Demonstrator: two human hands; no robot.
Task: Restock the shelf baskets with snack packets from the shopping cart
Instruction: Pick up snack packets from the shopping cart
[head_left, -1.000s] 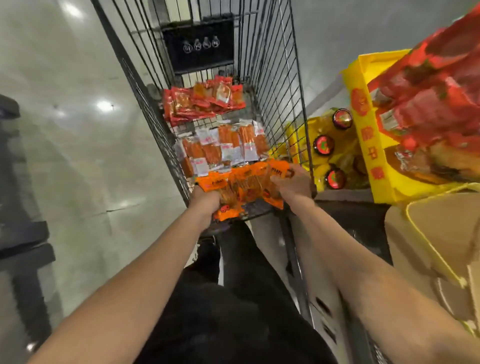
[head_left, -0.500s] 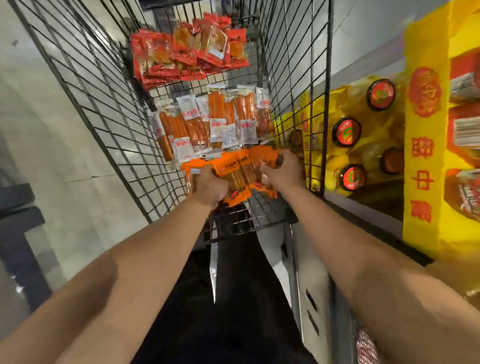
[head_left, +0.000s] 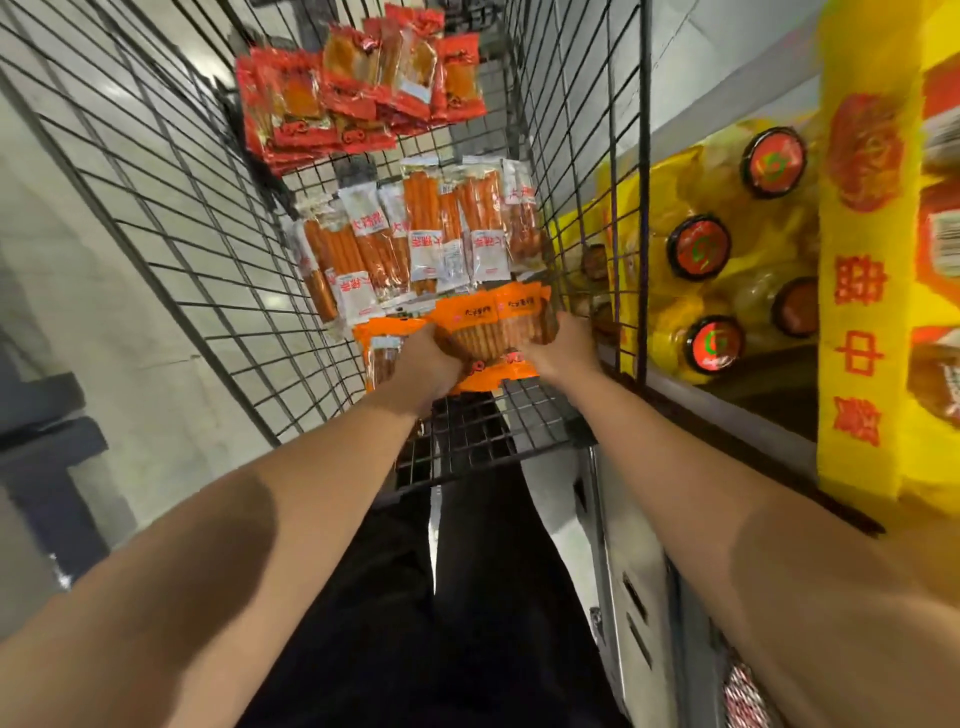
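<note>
Inside the black wire shopping cart (head_left: 171, 244), both my hands hold a bundle of orange snack packets (head_left: 493, 325) near the cart's near end. My left hand (head_left: 423, 364) grips the bundle's left side and my right hand (head_left: 563, 348) grips its right side. One more orange packet (head_left: 382, 351) lies just left of my left hand. Farther in lie white-and-orange sausage packets (head_left: 415, 244), and beyond them a pile of red snack packets (head_left: 358, 88).
To the right stands a shelf with yellow bottles with red-and-black caps (head_left: 698, 249) and a yellow cardboard display box (head_left: 862, 291) with red characters. Grey floor lies to the left, with a dark fixture (head_left: 47, 447) at the left edge. My black trousers are below.
The view has come closer to the cart and tilted down. My hands have drawn together on the orange packets, gathering them into a tighter bundle toward the cart's right side.
</note>
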